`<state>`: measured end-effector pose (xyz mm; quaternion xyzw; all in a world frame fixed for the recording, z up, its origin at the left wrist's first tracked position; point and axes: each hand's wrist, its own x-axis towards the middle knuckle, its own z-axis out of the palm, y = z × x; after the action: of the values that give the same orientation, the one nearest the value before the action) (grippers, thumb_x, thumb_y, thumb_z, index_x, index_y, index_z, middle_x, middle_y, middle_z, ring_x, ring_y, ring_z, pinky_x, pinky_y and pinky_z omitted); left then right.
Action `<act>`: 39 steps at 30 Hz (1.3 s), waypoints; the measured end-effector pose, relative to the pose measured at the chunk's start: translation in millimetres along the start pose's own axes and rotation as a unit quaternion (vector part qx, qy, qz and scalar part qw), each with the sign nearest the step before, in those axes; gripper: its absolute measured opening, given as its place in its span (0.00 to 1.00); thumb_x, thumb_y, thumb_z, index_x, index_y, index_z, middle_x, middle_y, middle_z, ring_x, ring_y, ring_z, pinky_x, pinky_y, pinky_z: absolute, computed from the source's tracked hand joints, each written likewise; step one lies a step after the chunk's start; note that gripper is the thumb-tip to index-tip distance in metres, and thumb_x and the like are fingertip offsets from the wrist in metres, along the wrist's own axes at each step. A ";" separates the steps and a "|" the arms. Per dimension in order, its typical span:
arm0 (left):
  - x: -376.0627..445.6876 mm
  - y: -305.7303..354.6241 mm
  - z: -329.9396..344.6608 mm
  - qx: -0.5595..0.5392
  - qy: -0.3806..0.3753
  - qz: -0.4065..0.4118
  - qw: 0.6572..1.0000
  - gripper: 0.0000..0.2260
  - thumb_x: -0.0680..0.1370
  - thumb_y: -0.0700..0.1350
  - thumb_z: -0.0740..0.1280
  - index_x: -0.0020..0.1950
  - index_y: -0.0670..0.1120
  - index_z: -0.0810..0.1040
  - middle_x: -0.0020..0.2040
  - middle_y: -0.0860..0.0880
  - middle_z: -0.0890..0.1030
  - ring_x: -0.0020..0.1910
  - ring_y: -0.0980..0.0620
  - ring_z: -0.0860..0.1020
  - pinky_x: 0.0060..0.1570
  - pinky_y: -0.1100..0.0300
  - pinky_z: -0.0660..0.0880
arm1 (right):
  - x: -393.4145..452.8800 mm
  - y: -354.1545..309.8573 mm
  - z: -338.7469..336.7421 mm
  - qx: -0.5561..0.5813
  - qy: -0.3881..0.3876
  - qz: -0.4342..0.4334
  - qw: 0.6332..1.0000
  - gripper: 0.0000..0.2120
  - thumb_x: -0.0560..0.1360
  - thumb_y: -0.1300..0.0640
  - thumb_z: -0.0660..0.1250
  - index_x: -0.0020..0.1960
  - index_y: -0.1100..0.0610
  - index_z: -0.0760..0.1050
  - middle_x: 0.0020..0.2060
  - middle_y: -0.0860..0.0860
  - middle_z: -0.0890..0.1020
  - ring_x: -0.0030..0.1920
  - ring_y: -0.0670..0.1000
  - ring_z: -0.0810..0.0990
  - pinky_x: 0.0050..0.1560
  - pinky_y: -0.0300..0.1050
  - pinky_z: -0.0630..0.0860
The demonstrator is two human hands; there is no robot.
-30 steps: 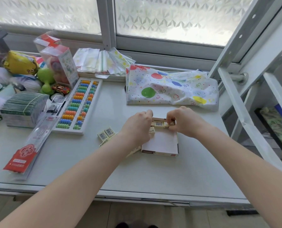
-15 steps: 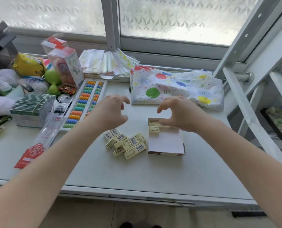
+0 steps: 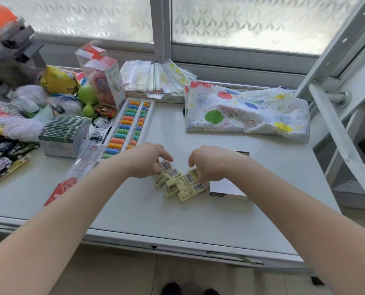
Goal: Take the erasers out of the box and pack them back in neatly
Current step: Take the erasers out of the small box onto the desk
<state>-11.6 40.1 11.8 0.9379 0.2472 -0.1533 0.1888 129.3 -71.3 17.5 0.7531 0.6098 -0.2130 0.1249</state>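
Left hand: the left hand (image 3: 144, 163) is down at the left edge of the loose erasers (image 3: 180, 183), fingers curled over them; one fingertip touches the top eraser, but whether it pinches one I cannot tell.
Right hand: the right hand (image 3: 214, 163) curls over the right side of the same heap, fingertips on the erasers next to the box (image 3: 226, 188); a firm grip is hidden.
Change: half a second ago both hands hovered spread above the table, and before that they worked at the box mouth. They have now dropped onto the heap.
Meaning: emptying looks finished; gathering for repacking seems to be starting.
Erasers: a jumbled cluster on the table (image 3: 134, 211), just left of the box, their long axes pointing every way, several barcode-up.
Box: lies flat, long axis running away from the person, its far end hidden behind the right hand.
Beyond: an abacus (image 3: 127, 129) lies further left.
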 end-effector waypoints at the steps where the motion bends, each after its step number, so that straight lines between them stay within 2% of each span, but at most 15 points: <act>1: 1.5 -0.6 -0.9 0.004 -0.002 0.002 1.000 0.16 0.77 0.43 0.64 0.65 0.54 0.74 0.60 0.54 0.74 0.55 0.55 0.75 0.56 0.58 0.73 | 1.1 1.3 0.4 0.004 -0.003 0.001 1.000 0.19 0.71 0.60 0.68 0.62 0.59 0.72 0.56 0.55 0.77 0.55 0.57 0.77 0.54 0.52 0.77; 3: 4.0 -1.8 -2.5 0.007 -0.006 0.002 1.000 0.16 0.77 0.46 0.66 0.64 0.52 0.74 0.59 0.53 0.73 0.55 0.54 0.75 0.55 0.58 0.73 | 2.4 3.1 2.1 0.012 0.000 -0.003 1.000 0.18 0.70 0.59 0.71 0.59 0.59 0.75 0.54 0.54 0.78 0.53 0.56 0.78 0.50 0.49 0.77; 5: 5.7 -3.7 -3.1 0.012 -0.004 -0.003 1.000 0.14 0.76 0.48 0.67 0.61 0.51 0.76 0.56 0.52 0.73 0.52 0.53 0.74 0.54 0.57 0.73 | 1.6 5.5 3.9 0.030 0.025 -0.022 0.999 0.14 0.70 0.58 0.71 0.54 0.58 0.78 0.48 0.51 0.77 0.50 0.54 0.77 0.43 0.45 0.73; 8: 2.8 -5.0 -4.4 -0.005 0.029 -0.007 1.000 0.11 0.76 0.49 0.67 0.57 0.50 0.78 0.51 0.52 0.74 0.48 0.54 0.73 0.50 0.60 0.71 | -10.7 18.3 -4.9 0.152 0.101 -0.038 0.983 0.08 0.70 0.56 0.71 0.49 0.56 0.80 0.39 0.46 0.75 0.45 0.50 0.76 0.44 0.43 0.72; 12: -0.9 23.3 -10.5 -0.158 0.148 0.029 0.976 0.10 0.75 0.48 0.68 0.55 0.49 0.79 0.45 0.53 0.79 0.41 0.58 0.77 0.43 0.66 0.74 | -42.0 62.1 -27.5 0.320 0.229 0.013 0.919 0.10 0.67 0.55 0.75 0.47 0.54 0.81 0.34 0.46 0.80 0.35 0.46 0.77 0.42 0.41 0.75; 14: 3.4 53.5 -10.0 -0.221 0.160 0.065 0.960 0.08 0.75 0.47 0.69 0.54 0.50 0.78 0.42 0.54 0.79 0.40 0.59 0.78 0.42 0.65 0.77 | -54.3 84.5 -25.0 0.345 0.246 0.043 0.905 0.07 0.67 0.56 0.76 0.44 0.53 0.82 0.32 0.46 0.82 0.31 0.44 0.76 0.38 0.39 0.73; 16: 14.7 82.4 -3.8 -0.245 0.147 0.087 0.954 0.07 0.74 0.46 0.70 0.52 0.49 0.79 0.42 0.53 0.80 0.41 0.55 0.80 0.46 0.61 0.78 | -61.0 97.8 -12.3 0.336 0.234 0.076 0.909 0.05 0.66 0.57 0.77 0.38 0.52 0.82 0.33 0.49 0.83 0.33 0.46 0.78 0.40 0.42 0.75; 19: 36.8 108.5 10.1 -0.214 0.140 0.087 0.963 0.08 0.74 0.43 0.69 0.52 0.47 0.80 0.46 0.48 0.83 0.43 0.51 0.80 0.48 0.59 0.77 | -64.5 103.5 11.6 0.327 0.217 0.107 0.913 0.07 0.66 0.61 0.76 0.35 0.52 0.80 0.33 0.52 0.83 0.35 0.50 0.79 0.43 0.48 0.78; 24: 54.7 116.9 24.7 -0.132 0.137 0.082 0.978 0.09 0.75 0.43 0.66 0.52 0.43 0.81 0.49 0.45 0.83 0.49 0.46 0.79 0.52 0.53 0.76 | -60.8 103.1 35.0 0.329 0.243 0.112 0.906 0.05 0.67 0.62 0.74 0.36 0.54 0.80 0.32 0.49 0.81 0.36 0.49 0.79 0.42 0.43 0.76; 29: 58.3 115.5 28.8 -0.097 0.168 0.091 0.977 0.09 0.76 0.43 0.65 0.51 0.43 0.83 0.51 0.44 0.81 0.51 0.46 0.78 0.54 0.52 0.74 | -56.6 103.3 42.5 0.332 0.260 0.110 0.900 0.05 0.68 0.62 0.72 0.36 0.54 0.80 0.34 0.52 0.82 0.38 0.51 0.81 0.44 0.44 0.77; 32: 57.2 113.1 30.0 -0.092 0.177 0.090 0.976 0.10 0.75 0.41 0.63 0.48 0.43 0.84 0.49 0.43 0.79 0.48 0.45 0.77 0.51 0.52 0.75 | -56.6 104.3 41.5 0.330 0.270 0.115 0.897 0.06 0.69 0.63 0.70 0.36 0.54 0.80 0.35 0.53 0.83 0.40 0.51 0.81 0.44 0.44 0.77; 35: 54.9 113.8 31.3 -0.069 0.174 0.104 0.977 0.10 0.72 0.39 0.62 0.42 0.41 0.84 0.44 0.43 0.79 0.43 0.45 0.76 0.46 0.51 0.76 | -58.0 104.6 38.7 0.300 0.252 0.120 0.912 0.06 0.70 0.62 0.69 0.38 0.53 0.80 0.33 0.47 0.80 0.38 0.49 0.80 0.40 0.40 0.75; 37: 54.9 114.8 31.6 -0.059 0.173 0.103 0.978 0.09 0.72 0.39 0.62 0.40 0.41 0.83 0.42 0.42 0.79 0.42 0.46 0.75 0.44 0.52 0.75 | -59.6 102.5 37.3 0.264 0.230 0.107 0.930 0.04 0.69 0.61 0.69 0.41 0.55 0.81 0.36 0.48 0.81 0.39 0.48 0.80 0.41 0.39 0.74; 39: 56.3 115.3 31.6 -0.057 0.180 0.096 0.977 0.08 0.71 0.39 0.63 0.39 0.41 0.83 0.41 0.42 0.80 0.42 0.45 0.75 0.44 0.51 0.75 | -58.7 98.9 37.1 0.202 0.221 0.086 0.950 0.07 0.70 0.61 0.67 0.45 0.57 0.82 0.42 0.49 0.81 0.44 0.49 0.78 0.45 0.39 0.72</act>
<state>89.1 -43.6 -5.4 0.9573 0.1941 0.0508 0.2081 209.5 -161.0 5.7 0.8402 0.4997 -0.1482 -0.1497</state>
